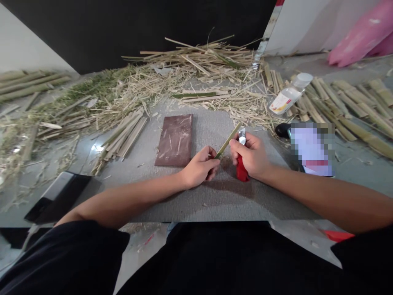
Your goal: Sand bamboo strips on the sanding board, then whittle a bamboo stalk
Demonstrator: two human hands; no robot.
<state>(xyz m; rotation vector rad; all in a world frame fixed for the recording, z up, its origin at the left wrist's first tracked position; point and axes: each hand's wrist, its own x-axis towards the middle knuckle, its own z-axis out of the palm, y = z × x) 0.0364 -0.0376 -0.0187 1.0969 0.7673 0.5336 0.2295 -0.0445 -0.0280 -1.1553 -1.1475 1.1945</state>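
Observation:
My left hand (pixel 200 166) is closed in a pinch on the lower end of a thin green bamboo strip (pixel 229 140) that slants up and to the right. My right hand (pixel 251 155) is wrapped round a red-handled knife (pixel 241 171); its metal blade (pixel 242 135) sticks up beside the strip's upper end. Both hands hover over a grey mat (pixel 215 192) on the floor. Whether the blade touches the strip is unclear.
A dark red stone slab (pixel 175 139) lies on the mat to the left. Cut bamboo slats (pixel 123 137), shavings (pixel 172 82) and split bamboo pieces (pixel 344 106) lie around. A plastic bottle (pixel 290 95) rests at the right, a black cleaver-like tool (pixel 57 196) at the left.

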